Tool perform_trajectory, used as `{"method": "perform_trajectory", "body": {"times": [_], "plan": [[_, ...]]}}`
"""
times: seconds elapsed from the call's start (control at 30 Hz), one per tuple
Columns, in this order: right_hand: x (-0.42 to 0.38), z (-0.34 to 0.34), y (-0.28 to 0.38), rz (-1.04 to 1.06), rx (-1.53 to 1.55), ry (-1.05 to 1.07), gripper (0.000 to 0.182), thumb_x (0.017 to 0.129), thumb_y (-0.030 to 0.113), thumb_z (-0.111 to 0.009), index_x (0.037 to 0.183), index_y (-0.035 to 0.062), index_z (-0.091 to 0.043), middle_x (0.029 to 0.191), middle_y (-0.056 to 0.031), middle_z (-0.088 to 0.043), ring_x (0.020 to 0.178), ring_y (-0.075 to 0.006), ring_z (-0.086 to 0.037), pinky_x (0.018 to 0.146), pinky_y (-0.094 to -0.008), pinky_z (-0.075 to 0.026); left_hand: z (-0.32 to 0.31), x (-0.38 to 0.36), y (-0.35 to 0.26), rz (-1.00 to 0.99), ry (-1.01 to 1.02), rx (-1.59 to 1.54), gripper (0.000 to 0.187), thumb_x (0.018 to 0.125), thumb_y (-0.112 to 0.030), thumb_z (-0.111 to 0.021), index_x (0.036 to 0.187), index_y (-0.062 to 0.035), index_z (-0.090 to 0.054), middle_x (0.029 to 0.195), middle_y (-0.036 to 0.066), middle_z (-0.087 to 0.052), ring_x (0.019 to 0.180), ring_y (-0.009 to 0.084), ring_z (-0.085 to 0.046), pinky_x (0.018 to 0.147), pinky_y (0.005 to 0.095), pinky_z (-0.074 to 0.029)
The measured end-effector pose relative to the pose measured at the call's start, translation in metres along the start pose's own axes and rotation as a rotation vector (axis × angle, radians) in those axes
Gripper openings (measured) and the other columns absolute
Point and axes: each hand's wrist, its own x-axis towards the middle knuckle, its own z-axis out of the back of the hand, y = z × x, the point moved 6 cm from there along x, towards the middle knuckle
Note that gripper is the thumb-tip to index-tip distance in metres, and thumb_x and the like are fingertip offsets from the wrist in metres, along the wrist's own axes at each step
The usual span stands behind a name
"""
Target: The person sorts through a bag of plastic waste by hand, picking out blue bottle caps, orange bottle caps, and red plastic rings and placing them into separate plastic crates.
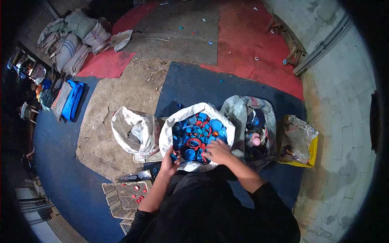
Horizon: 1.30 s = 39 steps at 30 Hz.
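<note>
A white woven sack stands right before me, its rim rolled down, filled with blue and red plastic caps. My left hand is at the sack's near left rim, fingers curled round a blue plastic cap. Over the near right part of the caps reaches my right hand, its fingers bent and drawn together beside a red cap. What the right fingertips grip, if anything, is hidden.
Left stands another white sack; right, a sack with dark items and a pink piece, then a yellow-edged bag by the block wall. Red caps lie in a beige crate. Full sacks are piled at the far left.
</note>
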Motion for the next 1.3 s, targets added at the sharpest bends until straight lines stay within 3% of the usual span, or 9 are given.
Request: {"method": "perform_trajectory", "body": {"times": [0.07, 0.1, 0.2, 0.43, 0.57, 0.8, 1.03, 1.27, 1.3], "plan": [[0.014, 0.031, -0.009, -0.212, -0.175, 0.180, 0.059, 0.099, 0.057, -0.054, 0.086, 0.0058, -0.078, 0.103, -0.0141, -0.073, 0.113, -0.0340, -0.062, 0.106, -0.0566, -0.037, 0.010, -0.002, -0.002, -0.006, -0.041, 0.004, 0.039, 0.106, -0.044, -0.056, 0.082, -0.0139, -0.051, 0.102, 0.007, -0.063, 0.069, 0.0132, -0.051, 0.052, 0.0250, -0.036], [0.022, 0.035, -0.022, -0.208, -0.145, 0.076, 0.063, 0.100, 0.057, -0.053, 0.070, 0.0056, -0.074, 0.086, -0.0147, -0.071, 0.094, -0.0353, -0.066, 0.097, -0.0583, -0.040, 0.012, -0.002, -0.003, -0.009, -0.044, 0.000, 0.040, 0.105, -0.045, -0.057, 0.079, -0.0141, -0.051, 0.106, 0.008, -0.065, 0.067, 0.0130, -0.051, 0.052, 0.0253, -0.035], [0.051, 0.048, -0.043, -0.276, 0.145, -0.166, 0.037, 0.096, 0.039, -0.066, 0.090, 0.0037, -0.076, 0.082, -0.0164, -0.071, 0.082, -0.0391, -0.067, 0.087, -0.0485, -0.051, 0.015, -0.001, 0.000, -0.027, -0.035, 0.015, 0.041, 0.105, -0.044, -0.057, 0.078, -0.0136, -0.052, 0.118, 0.012, -0.069, 0.067, 0.0136, -0.053, 0.050, 0.0257, -0.037], [0.065, -0.013, -0.055, -0.326, -0.071, -0.212, 0.035, 0.090, 0.034, -0.072, 0.107, 0.0039, -0.071, 0.114, -0.0135, -0.071, 0.108, -0.0353, -0.065, 0.089, -0.0476, -0.056, 0.018, -0.004, 0.002, -0.050, 0.046, -0.036, 0.041, 0.106, -0.043, -0.055, 0.080, -0.0116, -0.052, 0.122, 0.015, -0.067, 0.072, 0.0142, -0.056, 0.049, 0.0233, -0.039], [0.060, -0.014, -0.040, -0.389, -0.125, -0.108, 0.043, 0.083, 0.031, -0.078, 0.117, 0.0066, -0.066, 0.114, -0.0151, -0.070, 0.105, -0.0351, -0.066, 0.088, -0.0487, -0.056, 0.024, -0.009, 0.003, -0.047, 0.010, -0.055, 0.042, 0.107, -0.043, -0.054, 0.080, -0.0105, -0.051, 0.123, 0.017, -0.067, 0.073, 0.0145, -0.056, 0.049, 0.0219, -0.039], [0.028, -0.025, -0.034, -0.101, -0.225, -0.203, 0.023, 0.083, 0.021, -0.072, 0.103, 0.0104, -0.070, 0.117, -0.0090, -0.069, 0.105, -0.0324, -0.063, 0.089, -0.0470, -0.050, 0.019, -0.015, 0.004, -0.041, 0.000, -0.032, 0.042, 0.109, -0.040, -0.049, 0.080, -0.0104, -0.051, 0.123, 0.015, -0.067, 0.076, 0.0149, -0.055, 0.053, 0.0223, -0.039], [0.034, -0.016, -0.041, -0.280, 0.029, -0.352, 0.018, 0.078, 0.027, -0.078, 0.086, 0.0117, -0.072, 0.088, -0.0080, -0.072, 0.092, -0.0310, -0.065, 0.082, -0.0463, -0.050, 0.024, -0.010, 0.008, -0.045, 0.040, -0.028, 0.042, 0.108, -0.040, -0.051, 0.079, -0.0104, -0.051, 0.123, 0.015, -0.067, 0.076, 0.0157, -0.056, 0.052, 0.0230, -0.040], [0.037, 0.000, -0.026, -0.222, 0.305, -0.583, 0.016, 0.072, 0.014, -0.085, 0.075, 0.0066, -0.071, 0.087, -0.0100, -0.074, 0.088, -0.0307, -0.069, 0.082, -0.0429, -0.054, 0.023, -0.023, 0.010, -0.064, 0.027, -0.032, 0.042, 0.107, -0.041, -0.055, 0.079, -0.0093, -0.053, 0.117, 0.015, -0.068, 0.076, 0.0162, -0.058, 0.054, 0.0240, -0.041], [0.033, 0.001, -0.023, -0.194, 0.375, -0.632, 0.018, 0.075, 0.011, -0.087, 0.078, 0.0041, -0.070, 0.086, -0.0085, -0.074, 0.083, -0.0259, -0.071, 0.078, -0.0378, -0.055, 0.024, -0.026, 0.010, -0.070, 0.039, -0.035, 0.042, 0.107, -0.042, -0.055, 0.080, -0.0094, -0.052, 0.114, 0.014, -0.069, 0.077, 0.0162, -0.057, 0.054, 0.0242, -0.041]]}}
